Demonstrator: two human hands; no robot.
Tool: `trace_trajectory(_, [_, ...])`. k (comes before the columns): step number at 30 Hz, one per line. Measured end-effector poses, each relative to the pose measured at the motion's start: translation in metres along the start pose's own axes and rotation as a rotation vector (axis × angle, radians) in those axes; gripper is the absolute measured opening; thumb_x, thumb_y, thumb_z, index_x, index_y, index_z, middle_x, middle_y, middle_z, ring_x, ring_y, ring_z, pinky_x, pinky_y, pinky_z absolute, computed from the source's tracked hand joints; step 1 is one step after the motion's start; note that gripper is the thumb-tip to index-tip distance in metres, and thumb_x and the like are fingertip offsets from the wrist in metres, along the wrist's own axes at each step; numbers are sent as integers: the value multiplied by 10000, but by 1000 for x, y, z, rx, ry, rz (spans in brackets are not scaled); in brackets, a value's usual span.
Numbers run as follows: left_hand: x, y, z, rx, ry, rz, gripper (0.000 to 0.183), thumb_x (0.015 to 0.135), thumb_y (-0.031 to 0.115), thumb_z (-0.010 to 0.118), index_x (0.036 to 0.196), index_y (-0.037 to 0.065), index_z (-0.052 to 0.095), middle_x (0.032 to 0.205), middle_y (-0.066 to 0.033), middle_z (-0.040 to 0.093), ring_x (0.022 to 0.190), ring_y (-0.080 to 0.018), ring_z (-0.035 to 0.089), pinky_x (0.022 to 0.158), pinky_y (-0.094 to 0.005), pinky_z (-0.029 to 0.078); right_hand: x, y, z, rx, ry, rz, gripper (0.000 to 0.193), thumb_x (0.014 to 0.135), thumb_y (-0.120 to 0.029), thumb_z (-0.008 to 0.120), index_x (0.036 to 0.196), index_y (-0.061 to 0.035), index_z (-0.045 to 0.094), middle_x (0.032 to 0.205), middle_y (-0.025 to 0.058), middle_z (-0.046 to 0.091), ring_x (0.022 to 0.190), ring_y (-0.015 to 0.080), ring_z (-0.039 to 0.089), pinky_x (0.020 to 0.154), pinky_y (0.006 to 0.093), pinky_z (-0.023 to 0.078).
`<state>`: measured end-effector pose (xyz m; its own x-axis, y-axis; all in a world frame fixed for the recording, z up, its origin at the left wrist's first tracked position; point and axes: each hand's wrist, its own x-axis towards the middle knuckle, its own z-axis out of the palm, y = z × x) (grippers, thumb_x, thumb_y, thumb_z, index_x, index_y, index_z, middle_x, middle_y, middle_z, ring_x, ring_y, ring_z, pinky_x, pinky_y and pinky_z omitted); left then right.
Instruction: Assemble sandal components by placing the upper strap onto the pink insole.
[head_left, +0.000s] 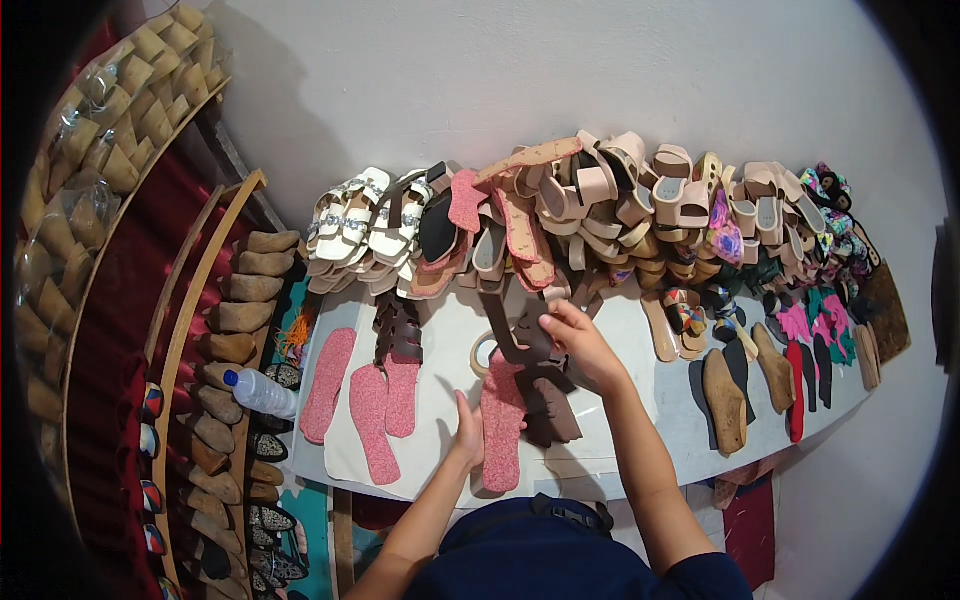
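Observation:
My left hand [467, 430] is closed on the edge of a pink speckled insole [502, 440], its thumb up along the side and its other fingers mostly behind. At the insole's upper end, my right hand [582, 345] pinches a dark brown strap piece [513, 350] that bends in a loop. More brown strap pieces [549, 415] lie just right of the insole. Partly behind the insole is a roll of tape [482, 354]. On the left lie more pink insoles [327, 385], one touching a woven brown strap upper [399, 332].
Sandals [680, 190] are heaped along the wall at the table's back. Wooden shoe lasts [725, 400] and a red sole piece [796, 392] lie at right. A blue-capped bottle [262, 393] stands by the left edge, near a wooden rack [200, 290] of lasts.

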<state>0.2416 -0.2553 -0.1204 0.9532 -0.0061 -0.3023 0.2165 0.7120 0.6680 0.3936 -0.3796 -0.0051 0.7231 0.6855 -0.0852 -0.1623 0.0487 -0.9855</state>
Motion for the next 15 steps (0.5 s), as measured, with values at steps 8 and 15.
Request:
trace_trajectory(8, [7,-15,1,-126,78,69,1013,615,798,21,1198,47,368,1038,-137,529,837,-249,557,736,-357,444,-9,31,11,583,73,-97,132,813,-63,503,917,-53,423,789,48,541,696,146,594,590,237,496])
trace_trajectory(15, [10,8,17,-134,-12,201,870,721,710,49,1077,13,429,904,-111,544,785,-225,536,748,-343,424,-37,85,22,281,70,105,97,832,-57,467,876,-23,387,729,103,563,591,139,561,553,244,479])
